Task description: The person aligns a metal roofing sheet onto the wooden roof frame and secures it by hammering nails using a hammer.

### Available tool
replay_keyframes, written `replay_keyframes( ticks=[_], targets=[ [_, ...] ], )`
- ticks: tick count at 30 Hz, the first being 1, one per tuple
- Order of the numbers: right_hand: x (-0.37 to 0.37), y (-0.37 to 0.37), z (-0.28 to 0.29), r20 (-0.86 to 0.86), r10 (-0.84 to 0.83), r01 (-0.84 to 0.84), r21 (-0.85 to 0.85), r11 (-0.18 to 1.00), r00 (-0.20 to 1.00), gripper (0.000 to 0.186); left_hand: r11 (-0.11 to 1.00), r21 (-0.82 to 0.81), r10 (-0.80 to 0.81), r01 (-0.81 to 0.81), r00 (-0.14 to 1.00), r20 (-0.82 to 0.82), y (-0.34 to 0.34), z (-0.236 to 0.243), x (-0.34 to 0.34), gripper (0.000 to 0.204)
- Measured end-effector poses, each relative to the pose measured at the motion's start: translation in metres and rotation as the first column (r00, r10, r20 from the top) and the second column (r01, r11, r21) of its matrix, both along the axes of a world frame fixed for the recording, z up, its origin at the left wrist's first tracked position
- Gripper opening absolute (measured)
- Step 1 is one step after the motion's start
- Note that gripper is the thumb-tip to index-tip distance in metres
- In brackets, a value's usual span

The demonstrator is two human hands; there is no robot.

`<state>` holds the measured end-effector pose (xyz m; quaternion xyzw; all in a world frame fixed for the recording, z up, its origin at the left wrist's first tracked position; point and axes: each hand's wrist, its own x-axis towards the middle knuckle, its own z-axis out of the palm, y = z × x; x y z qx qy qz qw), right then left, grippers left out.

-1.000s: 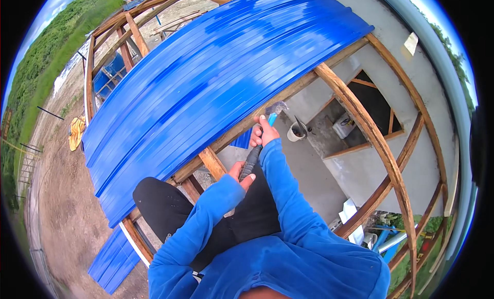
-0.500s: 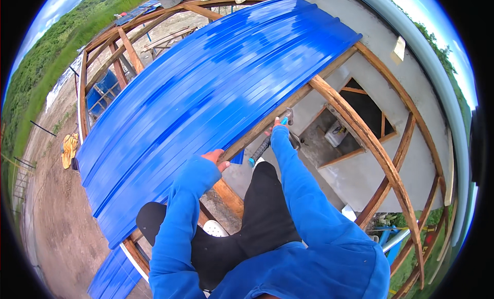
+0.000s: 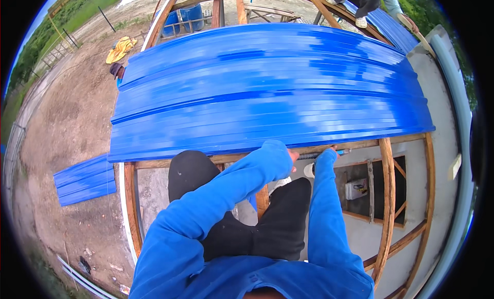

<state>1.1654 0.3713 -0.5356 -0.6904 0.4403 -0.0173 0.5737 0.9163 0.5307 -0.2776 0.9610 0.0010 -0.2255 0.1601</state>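
Note:
My left hand (image 3: pixel 292 159), partly hidden by its sleeve, has curled fingers at the timber beam (image 3: pixel 242 157) along the near edge of the blue metal roofing sheet (image 3: pixel 267 83); what they grip is hidden. Farther right, my right hand (image 3: pixel 334 150) is closed on a hammer (image 3: pixel 345 152) with a cyan and dark handle, which lies low along that beam just under the sheet's edge. My bent legs (image 3: pixel 280 211) in black trousers are below, among the timbers.
Curved rafters (image 3: pixel 386 206) span a concrete structure with a framed opening (image 3: pixel 391 186). A co-worker's legs (image 3: pixel 363 8) are at the top right, another person's hat (image 3: pixel 116 69) beyond the sheet's left end. A loose blue sheet (image 3: pixel 82 180) and yellow cloth (image 3: pixel 119 49) lie on dirt.
The view has swung leftward, leveling the sheet across it. The hammer went from upright between both hands to lying along the beam in my right hand; my left hand released it and moved right.

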Motion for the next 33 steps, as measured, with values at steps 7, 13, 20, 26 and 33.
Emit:
replay_keyframes(
  ticks=[7,13,20,26,33],
  targets=[
    [0.027,-0.022,-0.02,-0.019,-0.005,0.004,-0.048,0.999,1.0,0.04,0.996,-0.093,0.031,-0.018,0.99,0.137,-0.004,0.008,0.017,0.036],
    [0.039,-0.029,-0.055,0.04,-0.052,0.06,-0.212,0.975,0.998,0.032,0.992,-0.124,0.013,0.011,0.982,0.19,-0.005,-0.005,0.023,0.039],
    [0.02,-0.025,-0.044,0.099,-0.032,0.053,-0.218,0.974,0.995,0.026,0.976,-0.193,-0.078,0.1,0.99,0.12,-0.017,0.004,0.036,0.041],
    [0.002,-0.01,-0.011,0.156,0.028,-0.001,-0.168,0.986,0.987,0.037,0.914,-0.406,0.103,0.001,0.967,0.233,0.023,-0.056,0.141,0.04],
    [0.0,-0.011,0.002,-0.022,0.029,-0.034,-0.258,0.965,0.999,0.037,0.897,-0.428,0.362,-0.108,0.735,0.573,0.055,-0.142,0.37,0.036]
  ],
)
